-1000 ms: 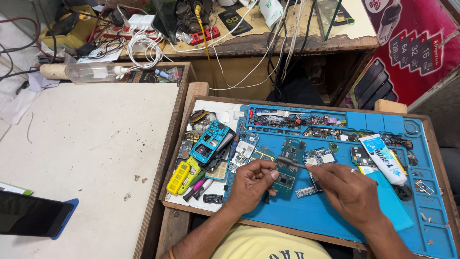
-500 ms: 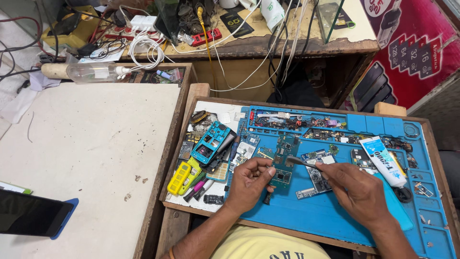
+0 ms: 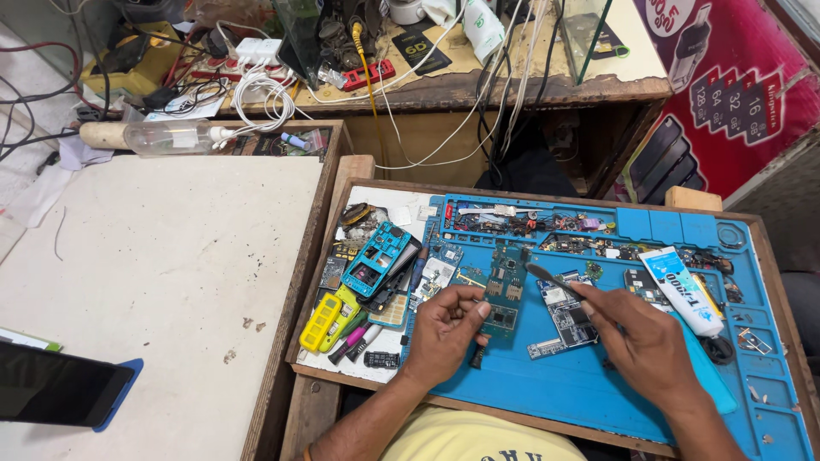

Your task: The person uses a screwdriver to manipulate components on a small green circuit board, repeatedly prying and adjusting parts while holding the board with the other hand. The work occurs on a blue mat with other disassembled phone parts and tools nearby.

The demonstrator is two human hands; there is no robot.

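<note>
Green circuit board point(image 3: 504, 294), small, rectangular, is sitting centre frame on the blue silicone repair mat point(image 3: 589, 384), tilted up where the left hand point(image 3: 444, 337) is pinching its lower edge between thumb and fingertips. Right hand point(image 3: 645, 346) is gripping a thin dark metal tool point(image 3: 547, 276), fingers closed round the handle, tip touching the board's upper right corner. Risk: tip is likely slipping and scratching parts if pressed hard, as the pinch is light. Second loose grey board point(image 3: 564, 316) is lying just beside, easy to knock. White glue tube point(image 3: 683, 290) is lying right of centre.
</note>
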